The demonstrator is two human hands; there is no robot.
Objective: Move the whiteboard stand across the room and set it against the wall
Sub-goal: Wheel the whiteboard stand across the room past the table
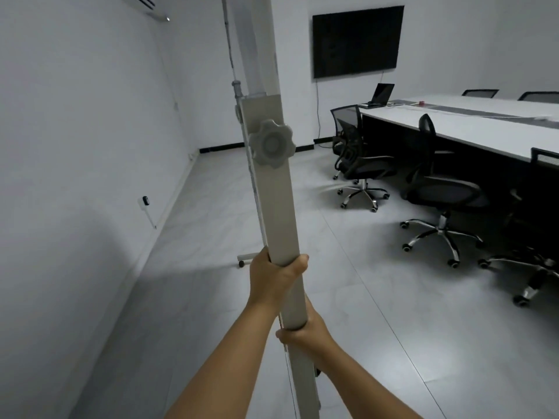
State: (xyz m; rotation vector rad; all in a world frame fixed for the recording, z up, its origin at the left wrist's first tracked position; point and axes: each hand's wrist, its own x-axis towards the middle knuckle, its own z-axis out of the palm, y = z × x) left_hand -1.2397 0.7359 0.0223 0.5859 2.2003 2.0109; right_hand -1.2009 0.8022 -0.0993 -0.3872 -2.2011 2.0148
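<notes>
The person holds the whiteboard stand [279,213] by its near upright post, seen edge-on in the middle of the view. The left hand [273,278] is wrapped around the post higher up, with the thumb on the right side. The right hand [305,332] is closed around the same post lower down, just under the left one. Both hands are fully closed on the post, not wide. A star-shaped knob [272,143] sits on the post above the hands, and it clamps the thinner upper tube.

The stand is on the grey floor [348,313], near the left wall [75,146] but, I judge, not yet against it. One caster foot [242,261] shows just left of the hands, apart from the wall base.

To do this step well, I think the person should push slowly and keep the post upright, so that the casters roll and do not catch in a tile joint. It is better to hold the lower post, as now, and not the knob or the upper tube, which could slide. The office chairs [360,167] and the long worktop [472,122] are well apart on the right, so the way along the wall looks free. Near the wall, the small white socket [144,202] and its cable need care. The board side is hidden, so I cannot tell which way it faces.
</notes>
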